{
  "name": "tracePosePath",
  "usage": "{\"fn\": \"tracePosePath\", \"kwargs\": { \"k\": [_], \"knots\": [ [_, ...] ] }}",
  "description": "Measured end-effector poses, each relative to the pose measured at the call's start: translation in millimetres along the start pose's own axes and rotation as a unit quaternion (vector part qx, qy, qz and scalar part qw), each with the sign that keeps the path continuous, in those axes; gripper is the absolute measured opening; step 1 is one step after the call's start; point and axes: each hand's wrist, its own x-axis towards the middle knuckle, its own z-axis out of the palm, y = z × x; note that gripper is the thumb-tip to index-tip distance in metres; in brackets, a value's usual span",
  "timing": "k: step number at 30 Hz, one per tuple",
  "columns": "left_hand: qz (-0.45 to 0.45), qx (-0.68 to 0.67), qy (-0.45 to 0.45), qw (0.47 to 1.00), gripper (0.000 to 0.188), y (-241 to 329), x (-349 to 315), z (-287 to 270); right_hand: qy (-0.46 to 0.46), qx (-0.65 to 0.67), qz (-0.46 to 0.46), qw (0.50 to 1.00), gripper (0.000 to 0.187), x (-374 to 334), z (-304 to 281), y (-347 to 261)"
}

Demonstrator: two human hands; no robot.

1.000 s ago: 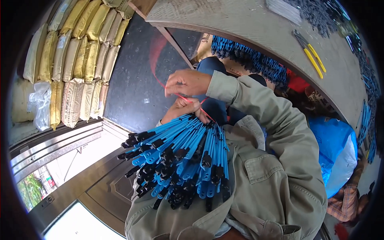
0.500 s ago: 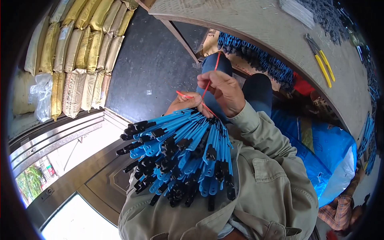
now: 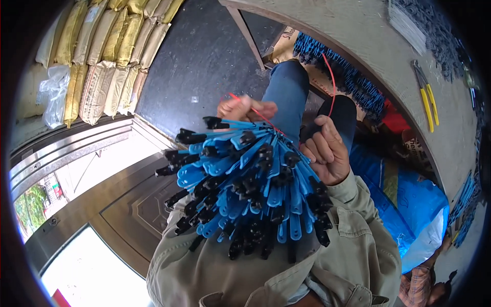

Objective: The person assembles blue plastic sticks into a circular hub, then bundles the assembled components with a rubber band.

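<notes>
Closest to the camera, a thick bundle of blue strips with black ends (image 3: 250, 189) fans out over the chest of the person's khaki jacket (image 3: 348, 256), the flared ends toward the camera and the far ends drawn tight together. Just beyond the fan's right edge, the right hand (image 3: 327, 151) is curled with its fingers closed, pinching a thin red string (image 3: 331, 84) that rises from it in a curve. At the far, gathered end of the bundle, the left hand (image 3: 243, 108) is closed around the strips, and the red string runs across the bundle just beside its fingers; whether the thumb presses on the string I cannot tell.

Behind the hands, a knee in blue jeans (image 3: 289, 89) points away from the camera, with a dark shoe (image 3: 340, 115) beside it. To the right lies a blue plastic bag (image 3: 409, 204). Farther out, more blue strips (image 3: 342, 71) lie in a heap under the edge of a grey table (image 3: 358, 30), on which yellow-handled pliers (image 3: 424, 94) rest. On the far left, yellow and tan sacks (image 3: 102, 56) are stacked in a row beside a dark floor mat (image 3: 204, 56).
</notes>
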Motion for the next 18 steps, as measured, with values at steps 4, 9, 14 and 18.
{"fn": "tracePosePath", "kwargs": {
  "k": [4,9,14,18],
  "knots": [
    [0.082,-0.205,-0.145,0.964,0.037,-20,17,-15,0.014,-0.013,-0.017,1.000,0.023,-13,1,-4],
    [0.034,-0.136,-0.108,0.984,0.037,-5,4,-33,-0.004,-0.190,0.075,0.979,0.022,-39,5,-17],
    [0.041,-0.092,-0.056,0.993,0.035,-24,-5,-47,0.008,-0.252,0.143,0.957,0.022,-44,3,-28],
    [0.059,-0.046,-0.034,0.997,0.032,-53,0,-24,-0.024,-0.164,0.143,0.976,0.022,-38,-16,-14]
  ]
}}
